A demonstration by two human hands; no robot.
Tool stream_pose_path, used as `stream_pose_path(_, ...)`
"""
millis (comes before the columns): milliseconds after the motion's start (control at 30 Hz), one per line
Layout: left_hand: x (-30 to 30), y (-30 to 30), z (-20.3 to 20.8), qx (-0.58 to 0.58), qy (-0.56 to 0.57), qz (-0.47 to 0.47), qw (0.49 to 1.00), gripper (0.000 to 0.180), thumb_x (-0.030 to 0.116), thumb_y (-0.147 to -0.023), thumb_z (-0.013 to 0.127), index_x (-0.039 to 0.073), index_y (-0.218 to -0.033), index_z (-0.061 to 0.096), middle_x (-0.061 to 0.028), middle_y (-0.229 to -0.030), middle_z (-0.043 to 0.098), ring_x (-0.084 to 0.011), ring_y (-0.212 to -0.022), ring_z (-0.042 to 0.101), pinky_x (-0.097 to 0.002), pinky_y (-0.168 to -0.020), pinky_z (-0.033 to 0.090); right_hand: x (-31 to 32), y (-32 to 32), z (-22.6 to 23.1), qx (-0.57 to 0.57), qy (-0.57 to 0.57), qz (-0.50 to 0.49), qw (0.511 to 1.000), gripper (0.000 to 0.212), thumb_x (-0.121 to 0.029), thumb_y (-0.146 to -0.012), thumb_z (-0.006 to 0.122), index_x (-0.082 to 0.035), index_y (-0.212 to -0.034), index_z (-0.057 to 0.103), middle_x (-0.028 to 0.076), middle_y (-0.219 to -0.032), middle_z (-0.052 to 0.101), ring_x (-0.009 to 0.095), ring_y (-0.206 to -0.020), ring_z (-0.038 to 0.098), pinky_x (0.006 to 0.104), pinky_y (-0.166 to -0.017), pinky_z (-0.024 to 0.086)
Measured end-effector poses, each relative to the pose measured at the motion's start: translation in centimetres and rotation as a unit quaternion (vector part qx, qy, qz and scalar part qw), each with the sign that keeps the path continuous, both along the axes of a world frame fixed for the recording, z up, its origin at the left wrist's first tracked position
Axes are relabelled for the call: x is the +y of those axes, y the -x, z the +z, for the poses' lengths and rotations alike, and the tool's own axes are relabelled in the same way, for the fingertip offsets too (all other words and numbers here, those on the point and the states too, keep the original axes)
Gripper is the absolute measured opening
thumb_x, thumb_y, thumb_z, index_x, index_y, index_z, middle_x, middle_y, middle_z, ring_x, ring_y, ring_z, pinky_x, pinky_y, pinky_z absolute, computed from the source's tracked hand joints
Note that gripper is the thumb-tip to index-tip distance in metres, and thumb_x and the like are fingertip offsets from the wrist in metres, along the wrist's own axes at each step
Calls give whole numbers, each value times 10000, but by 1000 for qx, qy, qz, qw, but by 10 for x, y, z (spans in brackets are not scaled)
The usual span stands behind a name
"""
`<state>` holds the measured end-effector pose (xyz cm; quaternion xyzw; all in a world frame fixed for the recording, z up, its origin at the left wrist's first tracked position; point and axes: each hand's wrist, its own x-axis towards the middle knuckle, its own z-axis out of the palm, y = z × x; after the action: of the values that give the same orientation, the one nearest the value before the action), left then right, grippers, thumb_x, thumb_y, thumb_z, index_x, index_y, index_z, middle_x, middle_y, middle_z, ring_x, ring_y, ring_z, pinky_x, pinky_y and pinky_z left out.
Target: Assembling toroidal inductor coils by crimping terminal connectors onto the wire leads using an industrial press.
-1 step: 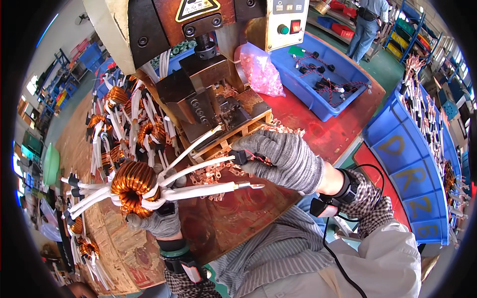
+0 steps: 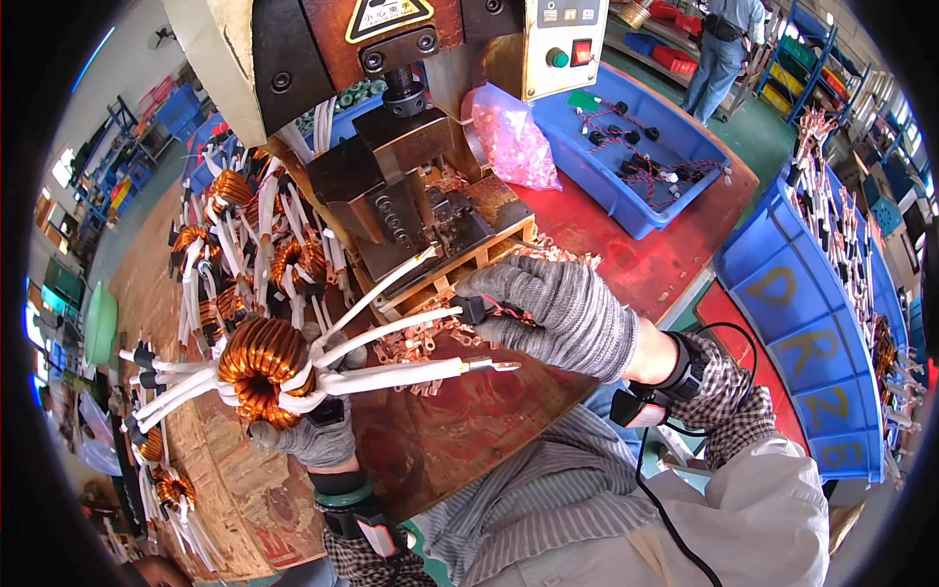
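A toroidal coil (image 2: pixel 262 362) of copper wire, with white-sleeved leads spreading to both sides, rests in my left hand (image 2: pixel 318 442). That hand wears a grey glove and closes around the coil from below, some fingers hidden behind it. One thick lead (image 2: pixel 411 375) ends in a bare metal terminal lug (image 2: pixel 494 365). Another lead slants up toward the press (image 2: pixel 391 196), its copper strands bare. My right hand (image 2: pixel 562 318), also gloved, has its fingers bent together at a small black piece (image 2: pixel 472 310) meeting the tip of a third lead. What lies inside those fingers is hidden.
Loose copper lugs (image 2: pixel 416 338) are heaped below the press. More coils (image 2: pixel 293 262) crowd the table at left. A blue tray (image 2: pixel 636 186) of wired parts and a pink bag (image 2: pixel 514 142) sit behind. At right stands a blue bin (image 2: pixel 807 333) of leads. A person (image 2: pixel 724 54) stands far off.
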<state>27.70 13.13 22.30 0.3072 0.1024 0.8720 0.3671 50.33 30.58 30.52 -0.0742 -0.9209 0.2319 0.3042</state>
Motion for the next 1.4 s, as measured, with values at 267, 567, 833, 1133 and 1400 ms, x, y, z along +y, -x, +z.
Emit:
stream_pose_path(267, -7, 1, -3, -6, -14, 36, 999, 901, 569, -609, 632, 161, -1308, 236, -206, -1286, 298, -399, -1163, 313, -648, -887, 289, 0, 0, 5, -44, -45, -8, 998, 291, -205, -750, 572, -77, -1011, 552, 111, -925, 522, 271, -831, 544, 347, -704, 457)
stream_pose_path(567, -2, -11, 14, -28, 51, 51, 997, 903, 539, -591, 666, 154, -1298, 258, -218, -1241, 360, -421, -1081, 404, -655, -860, 316, -1, 1, 1, -29, -96, -11, 995, 288, -219, -750, 571, -78, -1000, 559, 96, -936, 537, 244, -863, 534, 342, -727, 446)
stream_pose_path(833, 1, -8, 6, 67, 4, 52, 996, 895, 559, -602, 644, 197, -1310, 234, -171, -1283, 325, -422, -1124, 359, -672, -867, 291, -5, 4, 5, -36, -74, 0, 997, 274, -215, -744, 545, -65, -972, 563, 92, -871, 552, 251, -822, 533, 345, -704, 444)
stream_pose_path(1133, 5, 3, 12, 172, 14, 135, 976, 818, 427, -640, 650, 145, -1289, 239, -133, -1261, 359, -325, -1120, 394, -532, -925, 317, -8, 6, 20, -39, -214, -62, 974, 242, -221, -651, 623, -83, -848, 597, 66, -769, 558, 235, -736, 540, 344, -649, 441)
stream_pose_path(1400, -8, 5, -13, 9, -13, 64, 998, 850, 456, -624, 692, 112, -1281, 278, -153, -1293, 304, -323, -1165, 357, -530, -952, 317, -1, 0, 33, 28, -207, -19, 978, 214, -220, -586, 643, -86, -735, 570, 60, -653, 497, 244, -658, 480, 358, -634, 402)
